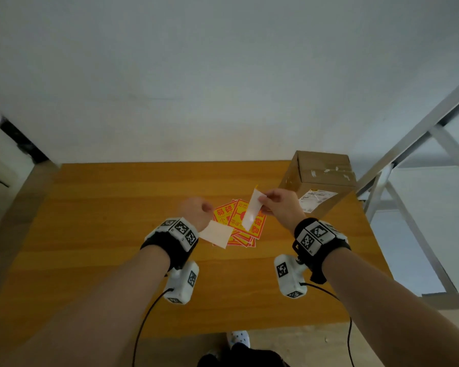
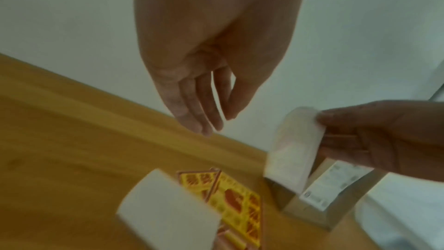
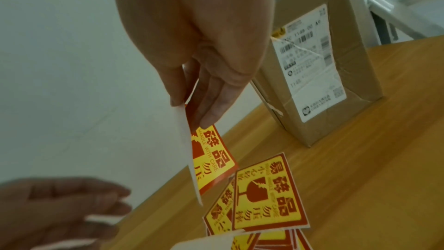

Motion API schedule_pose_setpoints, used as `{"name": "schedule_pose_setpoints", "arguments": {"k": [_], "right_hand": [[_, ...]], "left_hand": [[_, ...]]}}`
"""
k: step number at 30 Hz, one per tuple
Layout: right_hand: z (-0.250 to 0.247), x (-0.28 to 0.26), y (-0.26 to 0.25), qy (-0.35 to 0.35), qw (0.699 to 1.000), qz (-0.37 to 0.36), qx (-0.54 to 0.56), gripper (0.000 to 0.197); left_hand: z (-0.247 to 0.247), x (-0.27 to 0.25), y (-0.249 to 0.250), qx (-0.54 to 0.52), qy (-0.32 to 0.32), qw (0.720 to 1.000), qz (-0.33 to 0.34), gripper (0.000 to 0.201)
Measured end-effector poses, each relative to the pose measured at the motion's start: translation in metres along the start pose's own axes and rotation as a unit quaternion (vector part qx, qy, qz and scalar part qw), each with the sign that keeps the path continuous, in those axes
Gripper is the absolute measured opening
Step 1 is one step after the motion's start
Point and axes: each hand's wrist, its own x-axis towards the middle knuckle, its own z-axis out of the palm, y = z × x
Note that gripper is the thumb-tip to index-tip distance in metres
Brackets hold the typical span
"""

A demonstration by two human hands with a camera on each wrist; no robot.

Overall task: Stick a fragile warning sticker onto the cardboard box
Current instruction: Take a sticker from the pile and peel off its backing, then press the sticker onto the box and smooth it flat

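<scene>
We saw the right hand [image 1: 281, 205] raised above the wooden table [image 1: 117, 234], thumb and fingers pinching the top edge of a fragile sticker [image 3: 211, 157] — its red-and-yellow face turned toward the palm, its white back [image 1: 252, 210] toward the head camera. The sticker hung down and curled a little.

At about 9 o'clock from it, the left hand [image 1: 196, 213] hovered over the table with its fingers [image 2: 201, 105] straight and relaxed, pointing downward, gripping nothing. A white backing sheet [image 1: 216, 234] showed just below that hand, at 5 o'clock from it, overlapping the sticker pile; we could not tell whether it lay flat or hung in the air.

The pile of fragile stickers [image 1: 239, 226] lay fanned on the table between the two hands. The cardboard box [image 1: 321, 178] stood upright at the table's far right corner — roughly 2 o'clock from the right hand — with a white shipping label [image 3: 310, 64] on the face toward us.
</scene>
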Motion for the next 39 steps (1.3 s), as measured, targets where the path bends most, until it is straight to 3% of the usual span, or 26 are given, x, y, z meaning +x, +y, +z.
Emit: {"name": "schedule_pose_setpoints", "arguments": {"k": [5, 7, 11, 16, 23, 27, 31, 39], "right_hand": [[-0.003, -0.018, -0.032, 0.008, 0.996, -0.087, -0.020, 0.014], [-0.004, -0.025, -0.042, 0.020, 0.993, -0.113, -0.030, 0.015], [-0.007, -0.037, -0.059, 0.030, 0.990, -0.136, -0.020, 0.018], [-0.009, -0.051, -0.074, 0.048, 0.982, -0.175, -0.046, 0.020], [-0.012, -0.067, -0.078, 0.045, 0.981, -0.183, -0.038, 0.029], [-0.018, -0.074, -0.080, 0.064, 0.982, -0.174, -0.045, 0.031], [-0.036, -0.076, -0.078, 0.117, 0.977, -0.176, -0.037, 0.021], [-0.080, -0.075, -0.070, 0.225, 0.967, -0.122, 0.004, 0.024]], "left_hand": [[-0.017, -0.010, 0.053, -0.120, 0.016, 0.987, 0.103, 0.014], [-0.024, -0.015, 0.070, -0.144, 0.018, 0.981, 0.125, 0.019], [-0.038, -0.022, 0.091, -0.218, 0.015, 0.968, 0.123, 0.030], [-0.050, -0.030, 0.100, -0.277, 0.009, 0.955, 0.102, 0.025], [-0.055, -0.040, 0.106, -0.302, 0.009, 0.948, 0.098, 0.014], [-0.057, -0.044, 0.106, -0.287, 0.022, 0.951, 0.109, 0.022], [-0.065, -0.048, 0.107, -0.292, 0.022, 0.948, 0.128, 0.022], [-0.065, -0.054, 0.121, -0.325, -0.003, 0.933, 0.154, 0.011]]}}
